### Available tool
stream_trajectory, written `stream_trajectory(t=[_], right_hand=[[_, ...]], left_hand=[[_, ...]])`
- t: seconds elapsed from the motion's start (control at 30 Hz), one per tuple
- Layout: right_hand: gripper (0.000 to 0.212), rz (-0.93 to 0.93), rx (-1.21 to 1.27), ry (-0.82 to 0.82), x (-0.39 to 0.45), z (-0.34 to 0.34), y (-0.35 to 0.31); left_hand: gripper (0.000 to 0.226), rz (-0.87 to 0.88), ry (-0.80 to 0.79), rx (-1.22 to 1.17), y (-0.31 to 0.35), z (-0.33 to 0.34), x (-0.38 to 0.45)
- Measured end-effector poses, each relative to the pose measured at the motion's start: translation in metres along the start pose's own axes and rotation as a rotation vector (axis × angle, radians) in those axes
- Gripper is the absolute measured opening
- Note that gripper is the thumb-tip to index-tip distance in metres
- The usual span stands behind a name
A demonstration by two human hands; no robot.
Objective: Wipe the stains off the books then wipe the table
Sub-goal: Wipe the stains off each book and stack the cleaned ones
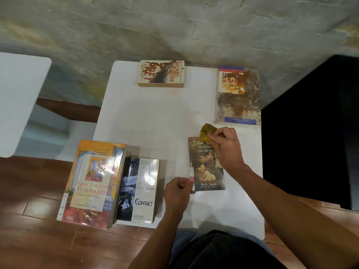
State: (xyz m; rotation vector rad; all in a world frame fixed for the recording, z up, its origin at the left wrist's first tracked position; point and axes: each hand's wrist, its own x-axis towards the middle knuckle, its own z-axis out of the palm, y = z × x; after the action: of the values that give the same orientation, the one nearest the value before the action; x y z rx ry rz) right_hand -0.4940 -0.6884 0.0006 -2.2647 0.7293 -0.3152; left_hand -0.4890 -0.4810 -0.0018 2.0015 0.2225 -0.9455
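The Tom Sawyer paperback (206, 166) lies flat at the lower right of the white worktop (155, 123), its long axis running up and down the frame, directly between the two hands. The right hand (226, 146) sits over the book's upper right corner, fingers curled round a crumpled yellow-green cloth (206, 133) that rests on the top edge of the cover. The left hand (177, 192) is at the lower left corner, thumb and fingers seemingly pinching the spine edge to steady the book, though the blur there makes the exact hold hard to read. So the wiping hand is at the far end of the cover, and a stroke along the long axis would come down the frame toward the person.

Two books at the top look heavily stained: the Crichton paperback (161, 73) at upper centre and a larger book (239, 96) at upper right, both well apart from the hands, the larger one nearer the right hand. At lower left, "From This Day Forward" (93, 183) lies just beside "Contact" (140, 191), overhanging the worktop's edge.

Behind the worktop is a rough grey wall (174, 26); reddish floor tiles (29, 210) show at lower left, and a dark block (314, 123) stands at right.
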Motion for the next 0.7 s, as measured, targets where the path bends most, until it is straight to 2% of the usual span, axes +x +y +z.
stream_trajectory(t=[0.17,0.4,0.5,0.6,0.7], right_hand=[[0.027,-0.047,0.039,-0.035,-0.016,0.006,0.004],[0.022,-0.067,-0.156,-0.126,-0.048,-0.001,0.014],[0.011,0.012,-0.023,-0.140,-0.079,0.002,0.027],[0.026,-0.128,0.059,-0.161,-0.104,-0.002,0.031],[0.025,-0.149,0.064,-0.259,-0.123,-0.010,0.032]], left_hand=[[0.019,0.007,-0.015,-0.042,0.000,0.001,0.001],[0.018,-0.005,-0.005,-0.048,-0.004,0.003,0.007],[0.017,-0.002,0.005,-0.044,-0.006,0.005,0.007],[0.016,0.002,0.010,-0.038,-0.005,0.005,0.007],[0.015,0.003,0.012,-0.030,-0.005,0.005,0.006]])
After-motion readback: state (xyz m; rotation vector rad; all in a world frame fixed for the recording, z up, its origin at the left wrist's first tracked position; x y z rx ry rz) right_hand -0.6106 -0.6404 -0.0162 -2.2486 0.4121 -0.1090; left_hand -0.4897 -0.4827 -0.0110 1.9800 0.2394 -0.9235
